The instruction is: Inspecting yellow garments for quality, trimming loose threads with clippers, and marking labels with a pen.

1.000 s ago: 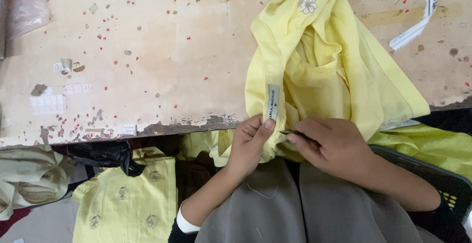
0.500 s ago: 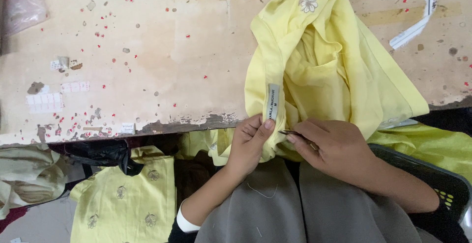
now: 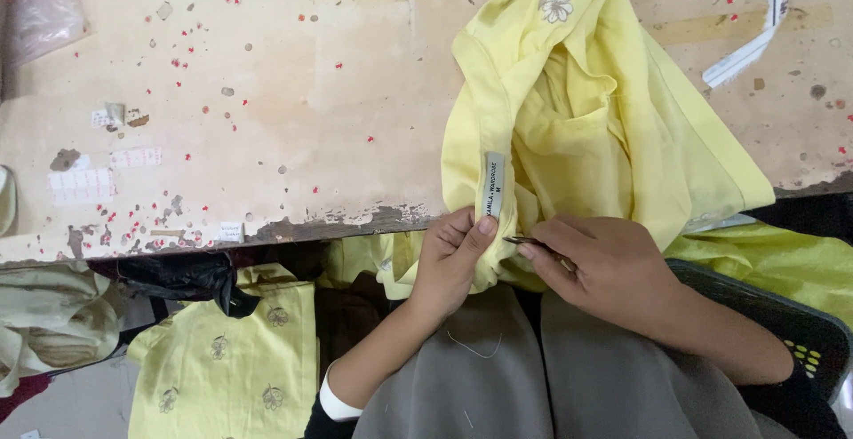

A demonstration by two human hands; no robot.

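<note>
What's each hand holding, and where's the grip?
Left hand pinches the yellow garment at its neckline, thumb on the lower end of the white label. Right hand grips a thin dark tool near its tip.

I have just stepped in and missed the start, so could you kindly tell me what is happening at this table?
A person seated at a worn, paint-flecked table is working on a yellow garment draped over its edge. The left hand pinches the fabric beside a small white sewn-in label, thumb on the label's lower end. The right hand holds a thin dark pointed tool with its tip just under the label. More yellow garments lie below the table.
</note>
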